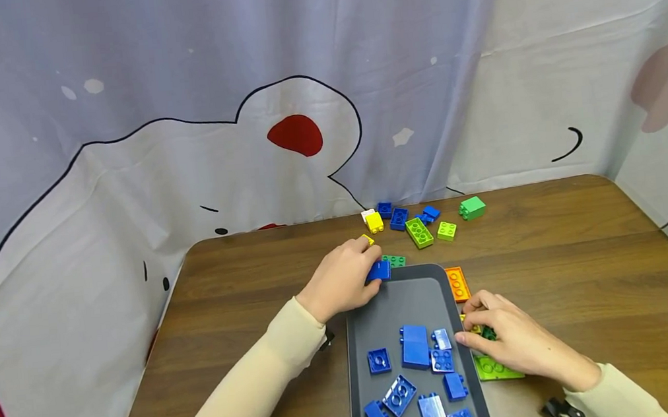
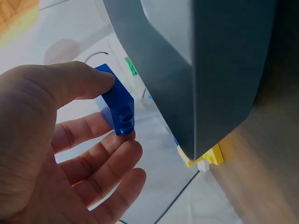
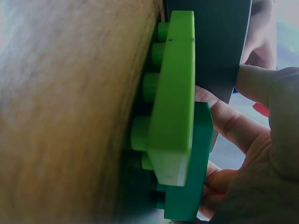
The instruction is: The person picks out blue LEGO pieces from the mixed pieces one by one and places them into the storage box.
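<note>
Over the far left corner of a grey tray (image 1: 398, 295), my left hand (image 1: 345, 277) pinches a blue building brick (image 1: 379, 271). In the left wrist view the thumb presses the brick's side (image 2: 117, 93), its studs by the fingertips. My right hand (image 1: 515, 338) is at the tray's right side, thumb over the rim and index finger against the outer wall, pinching the edge. Beneath this hand lie a lime brick (image 1: 494, 368) and a dark green brick (image 1: 489, 333); the right wrist view shows the lime brick (image 3: 175, 93) close up. Several blue bricks (image 1: 414, 346) sit in the tray's near half.
An orange brick (image 1: 457, 284) lies along the tray's right side, and a green brick (image 1: 395, 261) is behind it. Toward the table's back edge are lime (image 1: 419, 233), yellow (image 1: 374, 223), blue (image 1: 398, 219) and green (image 1: 472, 207) bricks. A printed curtain (image 1: 217, 172) hangs behind the table.
</note>
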Demonstrator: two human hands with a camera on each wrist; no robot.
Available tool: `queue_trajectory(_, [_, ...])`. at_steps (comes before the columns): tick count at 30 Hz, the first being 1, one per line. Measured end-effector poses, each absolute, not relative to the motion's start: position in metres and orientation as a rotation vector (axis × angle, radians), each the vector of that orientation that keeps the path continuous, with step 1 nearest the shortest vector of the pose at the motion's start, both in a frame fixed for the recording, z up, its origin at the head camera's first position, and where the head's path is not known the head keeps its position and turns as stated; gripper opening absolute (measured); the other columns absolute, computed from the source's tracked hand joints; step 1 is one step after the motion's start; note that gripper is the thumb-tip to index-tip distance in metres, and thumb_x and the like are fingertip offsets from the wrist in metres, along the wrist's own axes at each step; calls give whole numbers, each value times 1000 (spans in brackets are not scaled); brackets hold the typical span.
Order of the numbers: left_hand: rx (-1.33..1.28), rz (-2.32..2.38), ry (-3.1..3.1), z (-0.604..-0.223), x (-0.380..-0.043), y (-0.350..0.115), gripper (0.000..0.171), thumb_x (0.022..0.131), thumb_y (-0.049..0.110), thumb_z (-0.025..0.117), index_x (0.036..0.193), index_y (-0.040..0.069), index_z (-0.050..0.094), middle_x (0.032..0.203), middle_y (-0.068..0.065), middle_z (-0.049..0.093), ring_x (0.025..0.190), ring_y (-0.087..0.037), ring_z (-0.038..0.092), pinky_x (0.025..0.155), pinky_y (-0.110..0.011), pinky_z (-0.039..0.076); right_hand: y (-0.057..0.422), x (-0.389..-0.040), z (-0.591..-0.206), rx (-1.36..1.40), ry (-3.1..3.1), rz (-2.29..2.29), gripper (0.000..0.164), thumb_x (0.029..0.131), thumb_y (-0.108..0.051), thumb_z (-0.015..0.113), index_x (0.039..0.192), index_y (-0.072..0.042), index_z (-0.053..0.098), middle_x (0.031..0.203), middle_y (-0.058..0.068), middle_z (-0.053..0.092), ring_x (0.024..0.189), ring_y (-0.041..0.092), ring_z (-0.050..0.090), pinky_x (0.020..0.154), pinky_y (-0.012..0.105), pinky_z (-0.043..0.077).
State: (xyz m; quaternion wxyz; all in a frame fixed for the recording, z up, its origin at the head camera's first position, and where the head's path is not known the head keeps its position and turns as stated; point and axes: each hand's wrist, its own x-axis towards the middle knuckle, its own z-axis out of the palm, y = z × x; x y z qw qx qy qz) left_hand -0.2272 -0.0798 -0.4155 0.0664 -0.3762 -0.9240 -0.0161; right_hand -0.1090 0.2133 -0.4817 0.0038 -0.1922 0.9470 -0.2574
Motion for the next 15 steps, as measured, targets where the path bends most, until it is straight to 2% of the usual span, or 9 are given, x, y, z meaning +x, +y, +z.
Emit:
queue_trajectory(8, [-1181, -71, -2744, -417, -199, -89, 32, 89, 36, 76, 113, 16, 69, 102, 1, 66, 88, -13, 58, 83, -29, 59, 214, -109, -481, -601, 2965, -809, 18, 95, -45, 73, 80, -38, 67, 111, -6, 59, 102, 16, 55, 86, 45, 52])
queue_trajectory(15, [-1207, -57, -2727, -422, -179, -96, 33, 89, 37, 75, 114, 16, 69, 98, 2, 65, 86, -12, 58, 79, -29, 58, 213, -109, -482, -602, 2964, -813, 18, 95, -45, 72, 80, -38, 66, 111, -6, 60, 103, 16, 56, 86, 44, 52])
